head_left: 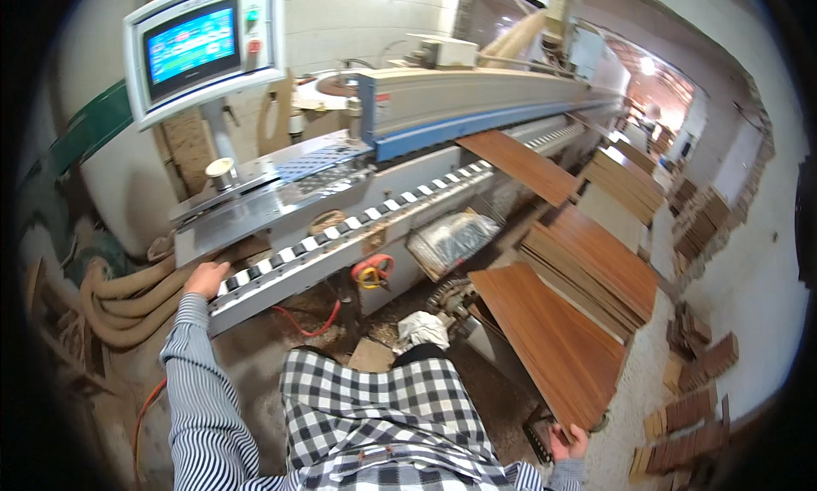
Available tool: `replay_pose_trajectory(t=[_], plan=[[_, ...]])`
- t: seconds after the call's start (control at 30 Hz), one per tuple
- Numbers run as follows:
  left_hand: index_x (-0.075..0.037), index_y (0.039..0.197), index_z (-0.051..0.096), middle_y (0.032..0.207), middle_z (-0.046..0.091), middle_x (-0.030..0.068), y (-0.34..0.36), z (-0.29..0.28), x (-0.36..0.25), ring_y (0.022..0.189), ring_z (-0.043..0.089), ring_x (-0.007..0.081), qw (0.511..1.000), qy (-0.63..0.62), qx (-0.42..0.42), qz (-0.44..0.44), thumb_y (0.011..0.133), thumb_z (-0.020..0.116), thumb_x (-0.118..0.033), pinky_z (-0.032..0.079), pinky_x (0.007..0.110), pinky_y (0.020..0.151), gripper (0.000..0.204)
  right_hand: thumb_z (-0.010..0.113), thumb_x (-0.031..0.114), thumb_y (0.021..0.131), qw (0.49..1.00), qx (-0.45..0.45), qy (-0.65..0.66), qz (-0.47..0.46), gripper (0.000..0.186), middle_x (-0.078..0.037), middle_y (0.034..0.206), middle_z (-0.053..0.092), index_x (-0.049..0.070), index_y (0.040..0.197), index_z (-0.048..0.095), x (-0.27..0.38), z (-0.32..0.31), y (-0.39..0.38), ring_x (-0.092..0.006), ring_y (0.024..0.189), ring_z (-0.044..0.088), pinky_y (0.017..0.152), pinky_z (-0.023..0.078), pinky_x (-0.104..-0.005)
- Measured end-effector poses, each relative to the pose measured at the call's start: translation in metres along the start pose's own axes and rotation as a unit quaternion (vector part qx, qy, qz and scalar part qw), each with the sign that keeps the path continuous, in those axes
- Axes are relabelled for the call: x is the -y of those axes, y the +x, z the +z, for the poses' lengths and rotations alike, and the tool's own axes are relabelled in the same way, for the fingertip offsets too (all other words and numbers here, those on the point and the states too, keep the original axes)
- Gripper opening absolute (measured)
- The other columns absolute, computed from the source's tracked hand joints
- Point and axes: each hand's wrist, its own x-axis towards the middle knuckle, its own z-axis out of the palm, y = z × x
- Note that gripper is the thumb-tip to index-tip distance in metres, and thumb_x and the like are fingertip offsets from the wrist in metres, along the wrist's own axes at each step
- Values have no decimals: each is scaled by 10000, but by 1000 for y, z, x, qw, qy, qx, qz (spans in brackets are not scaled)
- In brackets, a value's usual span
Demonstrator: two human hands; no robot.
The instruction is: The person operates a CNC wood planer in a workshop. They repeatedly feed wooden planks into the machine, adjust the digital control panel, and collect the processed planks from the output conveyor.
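My right hand (568, 442) pinches the near corner of a brown wood-grain panel (553, 338), thumb on top. The panel lies slanted, its far end beside a stack of similar panels (596, 265). At the near left end of a long roller rail (340, 232), my left hand (207, 280) rests with its fingers curled over the rail's end; its fingertips are partly hidden. The rail runs along a long edge-banding machine (477, 99) with a blue lower beam. Farther along, another brown panel (521, 163) lies across the rail, one end under the beam.
A control screen (194, 48) stands at the upper left above a metal infeed table (255, 219). Thick hoses (128, 308) curl at the left. A red air hose (315, 325) hangs below the rail. More panel stacks (625, 180) and wood pieces (681, 410) line the right side.
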Motion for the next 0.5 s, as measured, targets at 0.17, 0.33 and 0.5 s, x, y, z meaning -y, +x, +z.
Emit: replay_pose_trajectory(t=[0.17,0.33,0.5], plan=[[-39,1041,602,1108,570,152,-9,-5,-18,1028,532,317,999,17,23,-32,850,376,-455,397,407,887,511,564,70,732,994,85,-72,7,446,-144,1072,561,12,1163,466,30,-3,-23,-277,934,545,822,457,-437],[-57,1029,616,1097,577,152,-15,-8,-17,1030,533,305,999,11,13,-48,850,386,-459,398,401,889,496,542,53,669,988,142,-59,-3,493,-140,998,602,25,1155,468,7,97,-21,-285,725,611,679,510,-459],[-68,1036,616,1104,575,149,-16,-9,-13,1039,529,305,999,-1,4,-51,844,396,-465,390,399,898,492,538,47,664,971,217,-55,89,540,-145,1044,578,29,1192,428,-41,175,3,-308,776,604,705,502,-474]])
